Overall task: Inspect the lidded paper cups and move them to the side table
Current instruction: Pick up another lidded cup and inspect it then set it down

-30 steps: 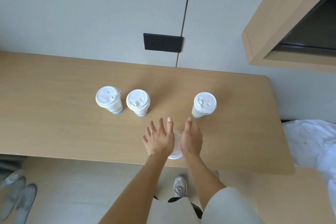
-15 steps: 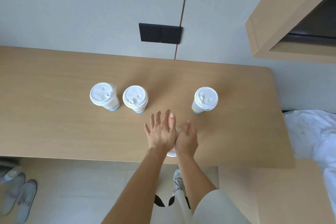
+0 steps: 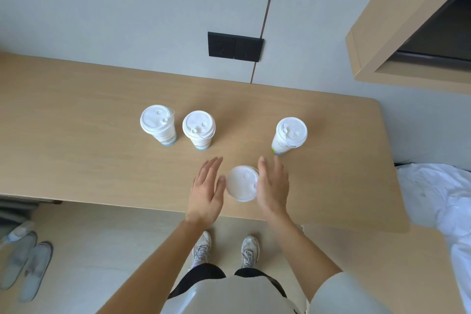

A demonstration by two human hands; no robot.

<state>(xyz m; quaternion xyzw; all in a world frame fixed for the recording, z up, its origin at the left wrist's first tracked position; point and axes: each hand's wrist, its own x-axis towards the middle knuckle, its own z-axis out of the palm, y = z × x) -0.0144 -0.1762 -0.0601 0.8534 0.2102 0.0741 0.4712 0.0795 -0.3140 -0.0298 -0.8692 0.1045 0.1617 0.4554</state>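
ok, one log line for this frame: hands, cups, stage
stage: inspect | left hand: open beside near cup | right hand: open, at its other side | three cups on desk behind | none moved yet

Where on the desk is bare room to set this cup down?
The desk is bare left of the two paired cups, and between them and the right cup. It is crowded at the near edge: both hands flank the front cup.

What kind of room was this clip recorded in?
Probably a hotel room: white rumpled bedding beside the wall-mounted wooden desk, pale slippers on the floor, and a black outlet panel above the desk.
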